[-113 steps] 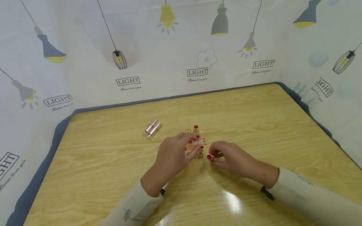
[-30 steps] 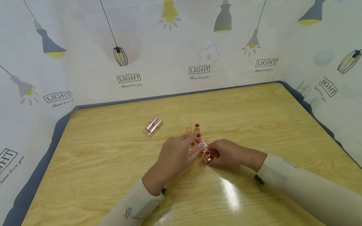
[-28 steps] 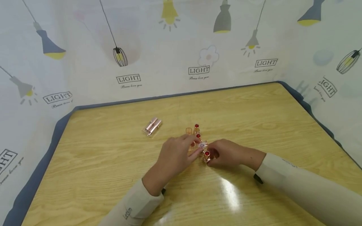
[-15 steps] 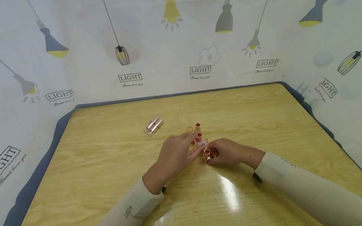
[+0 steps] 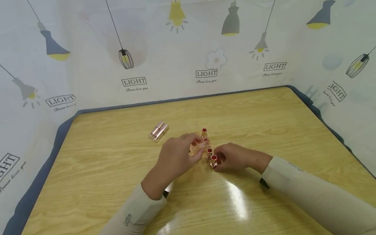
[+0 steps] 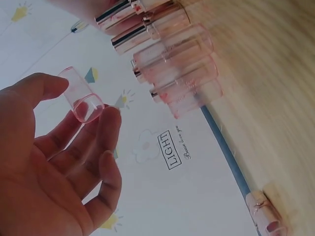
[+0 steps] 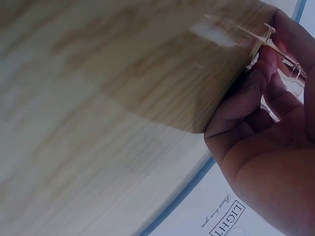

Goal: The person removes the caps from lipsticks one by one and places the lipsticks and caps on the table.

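A clear pink lipstick cap (image 6: 81,96) is pinched between the thumb and fingertips of my left hand (image 5: 177,156), raised over the row of open lipsticks. In the head view that row stands upright with red tips: a far lipstick (image 5: 204,132), one half hidden behind the cap, and a nearer lipstick (image 5: 209,152). At the near end, my right hand (image 5: 235,157) pinches the base of another red lipstick (image 5: 213,160), which stands beside its neighbour. More clear caps (image 6: 197,44) stand along the row in the left wrist view, partly hidden by my left hand in the head view.
Two closed pink lipsticks (image 5: 158,131) lie side by side on the wooden table (image 5: 117,156), left of the row. A printed cloth (image 5: 164,65) with lamp drawings hangs behind the table's back edge and along its sides.
My right hand has brought its lipstick leftward to the near end of the row. In the last half second my left hand has drawn back left with the cap, uncovering the neighbouring lipstick.
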The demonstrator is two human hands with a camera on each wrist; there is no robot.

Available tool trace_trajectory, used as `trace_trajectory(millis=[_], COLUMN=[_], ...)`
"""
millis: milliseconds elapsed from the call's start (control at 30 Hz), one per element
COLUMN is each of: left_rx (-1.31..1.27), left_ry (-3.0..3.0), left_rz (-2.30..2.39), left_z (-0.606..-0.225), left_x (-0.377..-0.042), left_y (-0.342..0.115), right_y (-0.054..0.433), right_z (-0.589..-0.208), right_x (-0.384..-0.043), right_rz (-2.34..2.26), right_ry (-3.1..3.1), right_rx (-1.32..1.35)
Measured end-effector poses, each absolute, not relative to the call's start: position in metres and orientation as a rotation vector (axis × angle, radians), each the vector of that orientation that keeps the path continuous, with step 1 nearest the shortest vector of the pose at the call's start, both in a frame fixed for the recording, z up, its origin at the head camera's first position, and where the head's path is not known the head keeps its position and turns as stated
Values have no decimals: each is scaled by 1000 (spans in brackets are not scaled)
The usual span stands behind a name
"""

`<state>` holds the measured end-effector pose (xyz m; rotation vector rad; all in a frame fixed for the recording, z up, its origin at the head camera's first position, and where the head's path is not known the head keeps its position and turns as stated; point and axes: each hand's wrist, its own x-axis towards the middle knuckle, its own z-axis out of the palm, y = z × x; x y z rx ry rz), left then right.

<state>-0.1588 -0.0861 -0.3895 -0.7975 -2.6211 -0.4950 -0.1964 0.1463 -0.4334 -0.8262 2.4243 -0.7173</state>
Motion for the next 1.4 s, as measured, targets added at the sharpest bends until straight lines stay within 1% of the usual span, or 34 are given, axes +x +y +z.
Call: trace_trajectory(millis=[433,1000,1133,1400], left_rx=[-776,-769,-784,-899], left_ry=[-2657,-2680,-2713,-2772], left_rz=[-536,-496,-491,-598], left_z=[-387,-385,-386,-389], left_x=[-165,-164,-163,-161], left_y=[-95,-93,-93,-90], right_y=[147,148,148,148], right_z=[-433,-436,-436,-437], right_x=[-196,-198,-198,-199], right_rz=[-716,-714,-713,-706], right_ry=[2409,2439,2418,2430], right_rx=[-781,-825,-805,-830])
